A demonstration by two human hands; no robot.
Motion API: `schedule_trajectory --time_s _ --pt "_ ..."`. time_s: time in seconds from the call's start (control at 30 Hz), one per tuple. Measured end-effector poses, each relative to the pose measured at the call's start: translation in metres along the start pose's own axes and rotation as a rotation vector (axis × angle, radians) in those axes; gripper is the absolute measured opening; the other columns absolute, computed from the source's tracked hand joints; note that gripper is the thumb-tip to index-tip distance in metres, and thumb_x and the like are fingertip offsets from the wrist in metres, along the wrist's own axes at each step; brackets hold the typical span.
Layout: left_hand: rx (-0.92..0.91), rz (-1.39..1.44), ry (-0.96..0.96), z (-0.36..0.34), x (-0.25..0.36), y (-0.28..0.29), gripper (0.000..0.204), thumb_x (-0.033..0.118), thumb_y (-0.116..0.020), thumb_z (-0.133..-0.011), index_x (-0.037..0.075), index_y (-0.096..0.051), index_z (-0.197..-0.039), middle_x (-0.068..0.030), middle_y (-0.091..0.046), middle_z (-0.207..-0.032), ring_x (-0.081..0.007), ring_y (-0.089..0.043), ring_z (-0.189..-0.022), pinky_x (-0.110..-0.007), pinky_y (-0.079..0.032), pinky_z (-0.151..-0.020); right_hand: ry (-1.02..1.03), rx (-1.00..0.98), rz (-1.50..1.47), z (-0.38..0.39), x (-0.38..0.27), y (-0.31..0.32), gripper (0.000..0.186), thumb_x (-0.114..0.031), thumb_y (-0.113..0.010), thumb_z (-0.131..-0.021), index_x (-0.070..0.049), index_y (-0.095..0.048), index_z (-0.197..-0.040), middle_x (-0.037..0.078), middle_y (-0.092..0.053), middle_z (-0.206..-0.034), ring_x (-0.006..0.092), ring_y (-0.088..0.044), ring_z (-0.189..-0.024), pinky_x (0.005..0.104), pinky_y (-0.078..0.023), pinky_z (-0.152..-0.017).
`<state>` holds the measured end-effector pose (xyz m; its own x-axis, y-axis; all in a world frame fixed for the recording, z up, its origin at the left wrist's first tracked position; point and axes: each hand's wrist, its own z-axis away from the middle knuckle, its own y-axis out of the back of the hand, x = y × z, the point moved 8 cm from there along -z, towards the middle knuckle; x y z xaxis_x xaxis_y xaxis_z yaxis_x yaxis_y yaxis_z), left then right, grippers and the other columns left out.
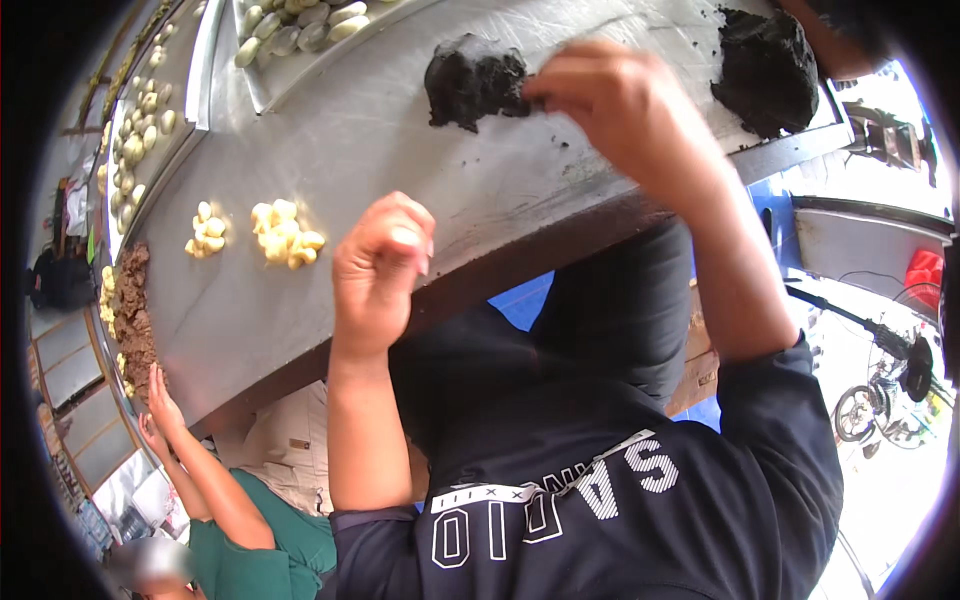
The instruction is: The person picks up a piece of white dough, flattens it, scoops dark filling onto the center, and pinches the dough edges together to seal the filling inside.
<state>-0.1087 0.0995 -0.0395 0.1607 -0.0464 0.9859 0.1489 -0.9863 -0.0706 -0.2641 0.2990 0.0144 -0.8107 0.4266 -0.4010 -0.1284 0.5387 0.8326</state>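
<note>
My right hand (600, 100), slightly blurred, pinches at a lumpy black dough-like mass (470, 82) on the steel tabletop (420, 190). My left hand (385, 255) is raised near the table's front edge with its fingers curled; anything inside them is hidden. To its left lie two clusters of small pale yellow pieces (287, 236) (205, 229). A larger black mass (765, 73) sits at the table's right end.
Metal trays (253, 90) of pale oval pieces line the back left. A brown crumbly mass (132, 310) lies at the left end, beside a co-worker's hands (163, 400); that person wears green (260, 530). Another person's arm (840, 45) reaches in at the top right.
</note>
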Motion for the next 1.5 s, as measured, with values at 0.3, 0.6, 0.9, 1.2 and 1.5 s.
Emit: schedule_trajectory --time_s 0.3,0.6,0.9,1.2,1.5 --pt "-0.005 0.004 0.070 0.001 0.005 0.004 0.054 0.051 -0.092 -0.095 0.009 -0.061 -0.081 -0.0030 -0.059 -0.083 -0.0098 -0.054 -0.071 -0.025 -0.041 -0.059 0.206 -0.163 -0.271 -0.030 0.031 -0.015 0.018 -0.002 -0.080 -0.096 -0.003 -0.084 -0.114 0.014 -0.081 -0.112 0.0370 -0.079 -0.099 0.0432 -0.063 -0.089" --pt "-0.042 0.125 0.124 -0.001 -0.005 0.016 0.064 0.067 -0.061 -0.113 0.009 -0.061 -0.086 -0.0066 -0.061 -0.090 -0.0126 -0.052 -0.082 -0.028 -0.041 -0.077 0.088 -0.055 -0.071 0.022 -0.042 -0.013 0.017 -0.005 -0.075 -0.088 -0.004 -0.079 -0.104 0.012 -0.071 -0.111 0.0359 -0.072 -0.110 0.0448 -0.061 -0.092" --pt "-0.023 -0.094 -0.025 0.023 0.024 0.034 0.038 0.031 -0.062 -0.120 0.002 -0.065 -0.096 -0.0094 -0.071 -0.095 -0.0135 -0.061 -0.083 -0.028 -0.046 -0.070 0.032 -0.054 -0.099 0.028 -0.024 -0.002 0.027 -0.003 -0.071 -0.090 -0.006 -0.085 -0.113 0.014 -0.077 -0.120 0.0321 -0.075 -0.117 0.0410 -0.062 -0.099" --pt "-0.157 -0.932 -0.225 0.012 0.042 -0.009 0.037 -0.007 -0.074 -0.104 0.004 -0.076 -0.140 -0.0152 -0.073 -0.145 -0.0192 -0.071 -0.113 -0.033 -0.063 -0.097 0.197 0.015 -0.061 0.034 -0.025 0.005 0.023 -0.009 -0.069 -0.093 -0.006 -0.083 -0.111 0.011 -0.076 -0.120 0.0313 -0.075 -0.115 0.0435 -0.065 -0.095" --pt "-0.059 -0.686 -0.046 -0.008 0.020 -0.001 0.056 -0.002 -0.075 -0.107 0.002 -0.063 -0.162 -0.0162 -0.082 -0.133 -0.0241 -0.078 -0.127 -0.037 -0.061 -0.106 0.349 -0.092 -0.030 -0.013 -0.007 -0.026 0.009 -0.006 -0.069 -0.093 -0.004 -0.077 -0.094 0.012 -0.074 -0.101 0.0335 -0.077 -0.107 0.0449 -0.064 -0.087"
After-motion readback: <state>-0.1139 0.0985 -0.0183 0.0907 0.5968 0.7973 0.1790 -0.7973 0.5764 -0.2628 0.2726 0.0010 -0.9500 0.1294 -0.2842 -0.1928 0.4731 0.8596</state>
